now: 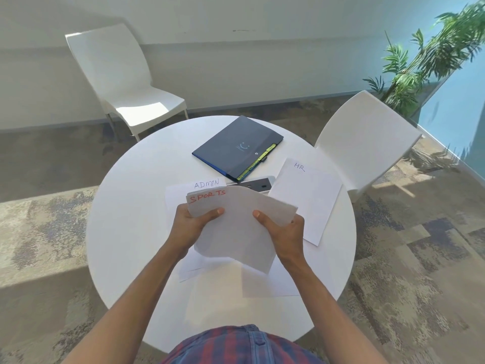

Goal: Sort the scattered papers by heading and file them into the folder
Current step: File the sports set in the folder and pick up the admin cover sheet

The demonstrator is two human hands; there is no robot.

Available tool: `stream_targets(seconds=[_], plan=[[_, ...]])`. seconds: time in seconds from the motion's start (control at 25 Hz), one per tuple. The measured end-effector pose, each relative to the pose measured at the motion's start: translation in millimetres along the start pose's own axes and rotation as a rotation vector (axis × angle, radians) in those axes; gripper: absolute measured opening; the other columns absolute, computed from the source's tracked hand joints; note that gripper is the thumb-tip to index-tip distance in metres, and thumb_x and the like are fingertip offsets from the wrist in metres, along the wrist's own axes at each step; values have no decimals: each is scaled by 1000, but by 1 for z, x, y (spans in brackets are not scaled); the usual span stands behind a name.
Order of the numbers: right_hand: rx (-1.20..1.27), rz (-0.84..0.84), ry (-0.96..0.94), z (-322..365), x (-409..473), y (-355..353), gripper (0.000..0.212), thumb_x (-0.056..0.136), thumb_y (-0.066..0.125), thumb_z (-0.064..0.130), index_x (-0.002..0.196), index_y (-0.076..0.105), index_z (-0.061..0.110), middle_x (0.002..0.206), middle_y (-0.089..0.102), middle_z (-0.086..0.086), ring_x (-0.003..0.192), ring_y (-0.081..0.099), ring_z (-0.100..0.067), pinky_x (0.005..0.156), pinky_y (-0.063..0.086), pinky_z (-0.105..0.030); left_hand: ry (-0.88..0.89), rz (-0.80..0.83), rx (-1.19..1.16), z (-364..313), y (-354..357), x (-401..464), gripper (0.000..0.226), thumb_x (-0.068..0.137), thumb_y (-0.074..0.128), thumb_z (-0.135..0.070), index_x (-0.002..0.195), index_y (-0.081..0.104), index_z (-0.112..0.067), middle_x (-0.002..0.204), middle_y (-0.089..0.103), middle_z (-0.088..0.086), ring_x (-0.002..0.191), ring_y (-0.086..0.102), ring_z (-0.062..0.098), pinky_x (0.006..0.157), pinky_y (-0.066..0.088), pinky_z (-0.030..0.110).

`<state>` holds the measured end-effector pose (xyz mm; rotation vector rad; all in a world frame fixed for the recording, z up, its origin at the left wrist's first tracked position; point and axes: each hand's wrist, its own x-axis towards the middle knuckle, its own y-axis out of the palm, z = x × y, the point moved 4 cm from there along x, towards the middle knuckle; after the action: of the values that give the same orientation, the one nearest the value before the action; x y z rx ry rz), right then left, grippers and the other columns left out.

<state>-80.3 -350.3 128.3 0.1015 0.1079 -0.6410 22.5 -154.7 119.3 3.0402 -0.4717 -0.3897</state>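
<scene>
I am still sorting: my left hand (193, 222) and right hand (284, 229) are each keeping a closed grip on the white paper sheet headed SPORTS in red (236, 227), above the round white worktop (126, 232). White sheets headed ADMIN (207, 183) and HR (307, 198) are lying there. The dark blue closed folder (236, 145) is waiting further away. Next I am probably needing a separate spot for this sheet

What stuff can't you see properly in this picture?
From the head view:
- ADMIN paper: only its heading shows; the SPORTS paper, gripped by the left hand and right hand, covers the rest.
- Papers lower on the table: headings hidden under the held sheet.
- Phone: partly hidden by the held sheet and the HR paper.
- Folder: closed, so its contents are hidden; tab labels too small.
</scene>
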Motion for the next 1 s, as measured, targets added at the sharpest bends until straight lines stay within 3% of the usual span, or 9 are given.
stream_targets(seconds=[0.16, 0.28, 0.48, 0.68, 0.88, 1.0], plan=[[-24, -5, 57, -14, -5, -3, 13, 74, 87, 11, 78, 75, 16, 79, 78, 3, 73, 73, -14, 73, 59, -35, 5, 17, 27, 5, 3, -2, 26, 78, 80, -4, 92, 79, -26, 99, 77, 1, 95, 72, 24, 87, 57, 41], [-45, -13, 76, -22, -9, -7, 12, 76, 86, 14, 84, 77, 12, 84, 78, -1, 79, 74, -18, 79, 59, -38, 29, 26, 48, 6, 5, -7, 37, 80, 77, 0, 84, 80, -37, 95, 77, -6, 87, 71, 11, 82, 56, 31], [-3, 3, 48, -19, -7, -12, 12, 78, 83, 13, 87, 75, 12, 85, 78, -1, 77, 73, -17, 70, 59, -29, 36, -1, 40, -1, 3, -5, 25, 81, 76, -3, 84, 79, -28, 92, 78, -3, 79, 71, 12, 81, 54, 36], [-68, 37, 44, -21, -6, -10, 4, 84, 79, 15, 82, 76, 16, 84, 78, -1, 74, 71, -16, 69, 56, -33, 51, -36, 7, -11, 3, -1, 24, 82, 76, -4, 84, 78, -28, 88, 77, -9, 76, 71, 8, 79, 54, 34], [-83, 32, 11, -18, -3, -8, 6, 82, 81, 14, 80, 75, 15, 80, 78, 2, 70, 71, -13, 63, 56, -28, 20, 10, 57, -8, 3, 4, 23, 80, 79, -7, 99, 76, -19, 97, 78, -2, 91, 73, 23, 83, 58, 39], [-65, 5, 25, -20, -1, -9, 9, 80, 82, 13, 81, 75, 18, 80, 78, 4, 72, 72, -13, 66, 59, -29, 13, 39, 72, -4, 5, 6, 25, 81, 78, -9, 102, 75, -21, 98, 77, -2, 91, 73, 20, 82, 58, 37]])
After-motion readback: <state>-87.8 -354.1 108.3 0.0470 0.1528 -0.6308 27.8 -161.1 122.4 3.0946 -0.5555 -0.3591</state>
